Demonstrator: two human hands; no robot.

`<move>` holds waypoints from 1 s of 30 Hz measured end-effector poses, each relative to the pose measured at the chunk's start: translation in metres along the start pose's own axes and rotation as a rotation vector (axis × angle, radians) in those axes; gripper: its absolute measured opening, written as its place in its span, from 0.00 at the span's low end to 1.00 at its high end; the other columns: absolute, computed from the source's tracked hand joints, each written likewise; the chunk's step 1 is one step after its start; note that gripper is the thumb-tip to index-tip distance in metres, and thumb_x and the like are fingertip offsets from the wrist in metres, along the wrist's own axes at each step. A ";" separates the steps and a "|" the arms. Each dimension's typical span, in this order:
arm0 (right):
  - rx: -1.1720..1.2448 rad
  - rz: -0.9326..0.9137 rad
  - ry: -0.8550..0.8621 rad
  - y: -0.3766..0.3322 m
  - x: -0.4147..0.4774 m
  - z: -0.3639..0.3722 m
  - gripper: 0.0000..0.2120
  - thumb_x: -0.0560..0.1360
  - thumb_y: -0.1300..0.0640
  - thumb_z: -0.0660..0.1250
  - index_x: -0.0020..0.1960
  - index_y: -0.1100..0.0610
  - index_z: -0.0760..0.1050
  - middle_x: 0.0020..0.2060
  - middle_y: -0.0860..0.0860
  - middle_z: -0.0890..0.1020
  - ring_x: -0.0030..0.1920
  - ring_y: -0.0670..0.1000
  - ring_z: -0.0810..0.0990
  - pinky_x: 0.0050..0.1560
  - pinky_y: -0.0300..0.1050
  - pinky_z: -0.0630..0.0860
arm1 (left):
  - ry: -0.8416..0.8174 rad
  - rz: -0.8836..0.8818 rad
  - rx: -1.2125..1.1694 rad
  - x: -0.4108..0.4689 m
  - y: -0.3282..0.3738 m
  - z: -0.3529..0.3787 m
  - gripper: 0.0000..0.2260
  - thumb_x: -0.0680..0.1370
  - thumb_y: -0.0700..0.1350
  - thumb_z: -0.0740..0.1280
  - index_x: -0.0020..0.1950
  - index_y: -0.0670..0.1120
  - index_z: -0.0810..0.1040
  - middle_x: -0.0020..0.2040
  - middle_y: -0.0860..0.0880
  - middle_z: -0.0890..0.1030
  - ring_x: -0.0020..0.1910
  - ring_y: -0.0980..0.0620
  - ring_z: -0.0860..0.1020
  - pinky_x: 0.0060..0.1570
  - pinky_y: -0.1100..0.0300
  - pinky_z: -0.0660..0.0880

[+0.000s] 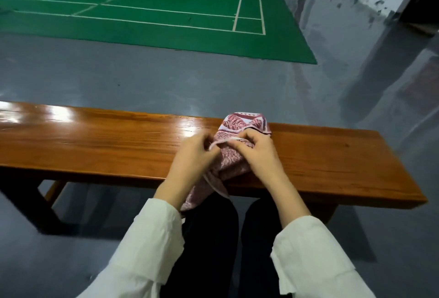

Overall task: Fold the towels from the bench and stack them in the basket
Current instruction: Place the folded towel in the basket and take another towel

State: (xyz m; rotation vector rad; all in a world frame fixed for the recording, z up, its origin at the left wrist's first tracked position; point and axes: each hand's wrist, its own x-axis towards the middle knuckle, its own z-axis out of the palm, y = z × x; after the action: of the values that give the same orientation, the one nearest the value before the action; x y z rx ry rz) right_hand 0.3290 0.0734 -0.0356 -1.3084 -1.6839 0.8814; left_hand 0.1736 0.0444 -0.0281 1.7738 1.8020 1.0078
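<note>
A red-and-white patterned towel (240,123) lies bunched on the glossy wooden bench (107,145), right of its middle. Part of it hangs over the near edge toward my legs. My left hand (192,155) pinches the towel's pale hem at its left side. My right hand (257,149) grips the same hem a little to the right, fingers curled over the cloth. Both hands sit on the towel, close together. No basket is in view.
The bench runs across the view, with dark legs at both ends. Beyond it is grey floor, then a green court mat (166,7) with white lines. A grey wall and dark pillar (384,55) stand at the right. My dark trousers are below the bench edge.
</note>
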 end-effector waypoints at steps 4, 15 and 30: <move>0.004 -0.011 0.168 -0.007 -0.004 0.004 0.10 0.73 0.52 0.71 0.36 0.55 0.77 0.30 0.49 0.79 0.33 0.51 0.74 0.39 0.49 0.73 | 0.131 -0.018 0.089 0.006 -0.006 -0.014 0.01 0.71 0.41 0.68 0.39 0.45 0.77 0.35 0.50 0.79 0.37 0.51 0.76 0.35 0.61 0.65; 0.184 -0.110 0.101 -0.033 0.005 -0.013 0.08 0.67 0.59 0.70 0.45 0.50 0.75 0.39 0.44 0.81 0.40 0.39 0.78 0.45 0.32 0.72 | -0.113 0.064 -0.504 0.019 0.029 -0.029 0.06 0.80 0.41 0.63 0.45 0.46 0.78 0.38 0.53 0.79 0.39 0.59 0.75 0.43 0.64 0.71; 0.134 0.075 0.218 0.015 0.004 -0.036 0.08 0.74 0.64 0.69 0.40 0.53 0.78 0.40 0.51 0.81 0.41 0.41 0.77 0.45 0.34 0.71 | -0.150 0.046 -0.165 0.014 -0.052 -0.070 0.17 0.63 0.56 0.75 0.36 0.44 0.77 0.30 0.57 0.72 0.31 0.61 0.68 0.33 0.64 0.64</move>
State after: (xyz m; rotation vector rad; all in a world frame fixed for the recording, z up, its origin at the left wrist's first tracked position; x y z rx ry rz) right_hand 0.3675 0.0817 -0.0328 -1.3320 -1.3923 0.8473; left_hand 0.0860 0.0482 -0.0185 1.7473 1.5490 0.9828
